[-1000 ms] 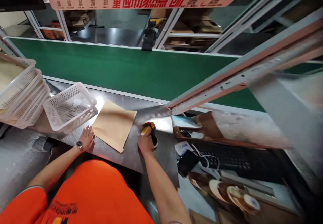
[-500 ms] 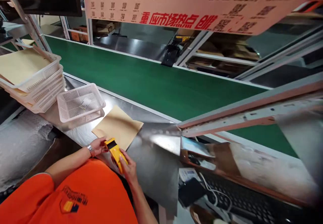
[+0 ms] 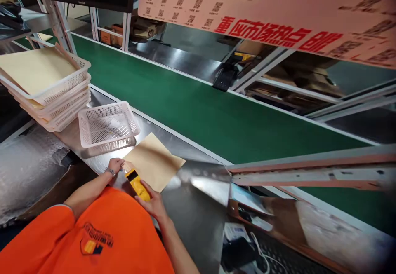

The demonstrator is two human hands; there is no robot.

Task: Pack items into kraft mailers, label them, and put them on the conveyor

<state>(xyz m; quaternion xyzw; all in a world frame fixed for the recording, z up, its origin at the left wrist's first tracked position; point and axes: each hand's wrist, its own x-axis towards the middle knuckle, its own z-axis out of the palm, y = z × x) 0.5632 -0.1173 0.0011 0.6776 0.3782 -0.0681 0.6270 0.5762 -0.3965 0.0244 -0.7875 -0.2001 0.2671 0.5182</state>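
Note:
My right hand (image 3: 154, 203) is wrapped round a yellow tape dispenser (image 3: 138, 186) with a dark patch near its front end. A short, clear strip of tape (image 3: 126, 166) runs from that end to my left hand (image 3: 116, 165), whose fingertips pinch it. Beneath and just beyond the dispenser, a tan paper envelope (image 3: 156, 158) lies on the metal table (image 3: 192, 212). Past my left hand stands a white perforated basket (image 3: 108, 125), with a small clear packet (image 3: 113, 125) inside.
Stacked white baskets (image 3: 66, 84) holding tan envelopes (image 3: 37, 70) stand at the left. A green conveyor belt (image 3: 185, 103) runs behind the table. A metal frame bar (image 3: 303, 171) crosses at right, above a keyboard and cables. Bubble wrap (image 3: 27, 183) lies at lower left.
My left hand has drawn away from the dispenser's front end, and a clear strip now spans between them. The camera view has turned right, then left-side things appear shifted rightward.

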